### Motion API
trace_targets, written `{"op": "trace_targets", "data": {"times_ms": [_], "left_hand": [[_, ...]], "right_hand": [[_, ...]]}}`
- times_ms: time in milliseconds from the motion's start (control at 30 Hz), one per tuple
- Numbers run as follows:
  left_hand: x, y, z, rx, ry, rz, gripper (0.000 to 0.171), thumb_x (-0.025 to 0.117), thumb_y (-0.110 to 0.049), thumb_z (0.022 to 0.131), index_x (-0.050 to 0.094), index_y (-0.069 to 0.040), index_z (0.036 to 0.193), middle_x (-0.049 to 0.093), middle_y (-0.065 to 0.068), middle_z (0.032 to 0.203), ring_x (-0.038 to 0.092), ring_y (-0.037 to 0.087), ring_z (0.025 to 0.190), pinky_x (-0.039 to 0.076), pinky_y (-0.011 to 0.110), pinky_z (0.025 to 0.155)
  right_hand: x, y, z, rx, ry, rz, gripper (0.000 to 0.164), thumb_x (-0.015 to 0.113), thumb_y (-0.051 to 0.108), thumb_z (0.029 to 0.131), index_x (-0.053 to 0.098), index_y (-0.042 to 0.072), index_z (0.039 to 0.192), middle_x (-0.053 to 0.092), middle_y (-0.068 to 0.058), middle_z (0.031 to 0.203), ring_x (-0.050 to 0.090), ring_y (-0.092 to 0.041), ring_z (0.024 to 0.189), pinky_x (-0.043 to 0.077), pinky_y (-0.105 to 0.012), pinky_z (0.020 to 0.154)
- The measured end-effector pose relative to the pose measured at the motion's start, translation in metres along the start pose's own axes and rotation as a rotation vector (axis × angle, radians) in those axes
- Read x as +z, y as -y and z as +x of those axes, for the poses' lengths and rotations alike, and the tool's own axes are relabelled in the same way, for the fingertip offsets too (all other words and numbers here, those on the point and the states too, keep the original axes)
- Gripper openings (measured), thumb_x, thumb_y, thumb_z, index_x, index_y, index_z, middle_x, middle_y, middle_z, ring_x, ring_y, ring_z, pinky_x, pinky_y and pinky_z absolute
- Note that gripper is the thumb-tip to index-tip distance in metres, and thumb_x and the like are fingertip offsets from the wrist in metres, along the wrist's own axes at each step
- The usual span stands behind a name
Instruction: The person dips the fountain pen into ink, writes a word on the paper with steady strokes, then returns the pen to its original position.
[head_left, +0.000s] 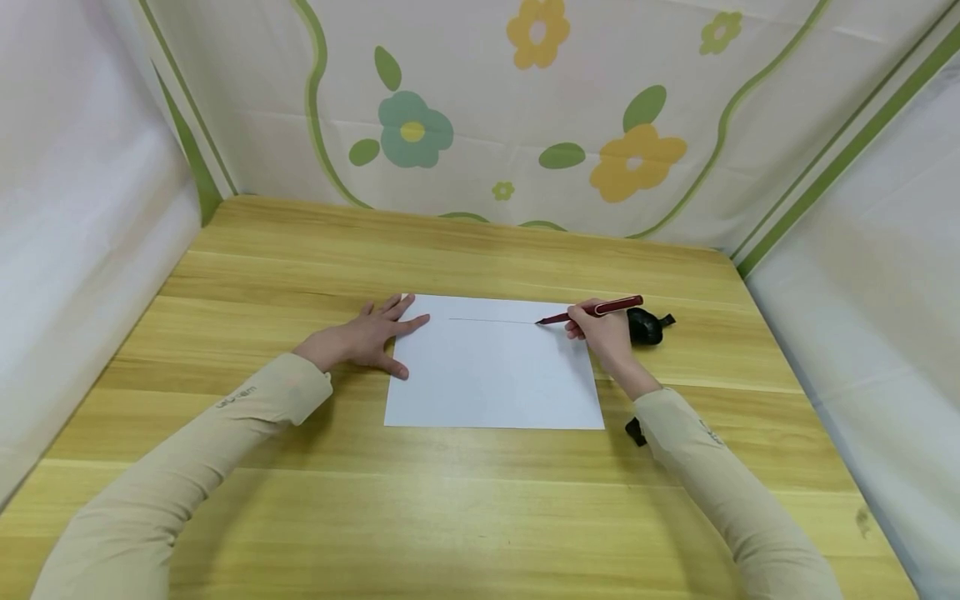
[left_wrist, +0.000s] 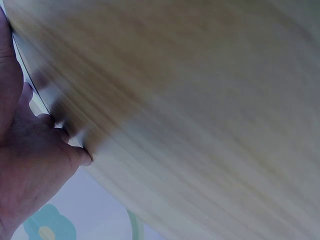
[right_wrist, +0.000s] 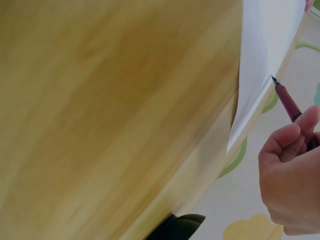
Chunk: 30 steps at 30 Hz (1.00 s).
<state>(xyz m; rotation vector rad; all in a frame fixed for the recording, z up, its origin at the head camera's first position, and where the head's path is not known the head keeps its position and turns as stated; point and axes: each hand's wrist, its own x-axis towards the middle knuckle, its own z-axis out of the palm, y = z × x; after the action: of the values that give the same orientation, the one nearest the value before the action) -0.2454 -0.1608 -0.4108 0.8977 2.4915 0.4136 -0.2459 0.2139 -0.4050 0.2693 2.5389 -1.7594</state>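
A sheet of white paper (head_left: 491, 375) lies on the wooden table, with a thin dark line (head_left: 491, 320) running across its upper part. The right hand (head_left: 603, 329) grips a dark red fountain pen (head_left: 618, 305), fingers curled round the barrel. In the head view the nib meets the paper at the line's right end. The right wrist view shows the dark nib and red grip section of the pen (right_wrist: 287, 102). With fingers spread, the left hand (head_left: 371, 336) rests on the paper's left edge and the table beside it. Its fingers are partly hidden in the left wrist view (left_wrist: 37, 155).
A glossy black rounded object (head_left: 645, 327) is beside the right hand; its kind is unclear. A smaller dark piece (head_left: 635, 431) shows by the right sleeve. White curtains with printed flowers (head_left: 637, 162) stand behind and on both sides of the table (head_left: 480, 517).
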Motion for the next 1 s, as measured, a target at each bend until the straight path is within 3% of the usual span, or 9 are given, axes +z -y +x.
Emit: {"op": "trace_targets", "data": {"times_ms": [367, 800, 1000], "left_hand": [[0.001, 0.000, 0.000, 0.013, -0.008, -0.004, 0.100, 0.070, -0.050, 0.077, 0.018, -0.010, 0.152, -0.007, 0.025, 0.157, -0.009, 0.046, 0.144, -0.002, 0.071, 0.108], [0.002, 0.002, 0.002, 0.003, 0.002, 0.004, 0.100, 0.070, -0.050, 0.078, 0.016, -0.011, 0.152, -0.009, 0.024, 0.157, -0.010, 0.045, 0.144, -0.002, 0.071, 0.108], [0.001, 0.002, 0.001, 0.000, -0.001, 0.004, 0.099, 0.071, -0.048, 0.078, 0.016, -0.012, 0.152, -0.009, 0.024, 0.157, -0.011, 0.044, 0.144, -0.002, 0.071, 0.108]], "right_hand": [[-0.008, -0.001, 0.001, 0.047, 0.014, 0.036, 0.025, 0.059, 0.013, 0.091, 0.061, -0.007, 0.105, 0.065, 0.006, 0.062, 0.062, -0.005, 0.052, 0.052, -0.020, 0.058], [-0.012, -0.005, 0.001, 0.023, -0.010, -0.004, 0.029, 0.060, 0.020, 0.092, 0.061, -0.005, 0.105, 0.064, 0.011, 0.060, 0.062, -0.002, 0.053, 0.052, -0.018, 0.059], [-0.015, 0.011, -0.010, 0.045, -0.001, 0.033, 0.025, 0.060, 0.014, 0.092, 0.060, -0.009, 0.103, 0.065, 0.007, 0.060, 0.062, -0.005, 0.052, 0.055, -0.023, 0.061]]}}
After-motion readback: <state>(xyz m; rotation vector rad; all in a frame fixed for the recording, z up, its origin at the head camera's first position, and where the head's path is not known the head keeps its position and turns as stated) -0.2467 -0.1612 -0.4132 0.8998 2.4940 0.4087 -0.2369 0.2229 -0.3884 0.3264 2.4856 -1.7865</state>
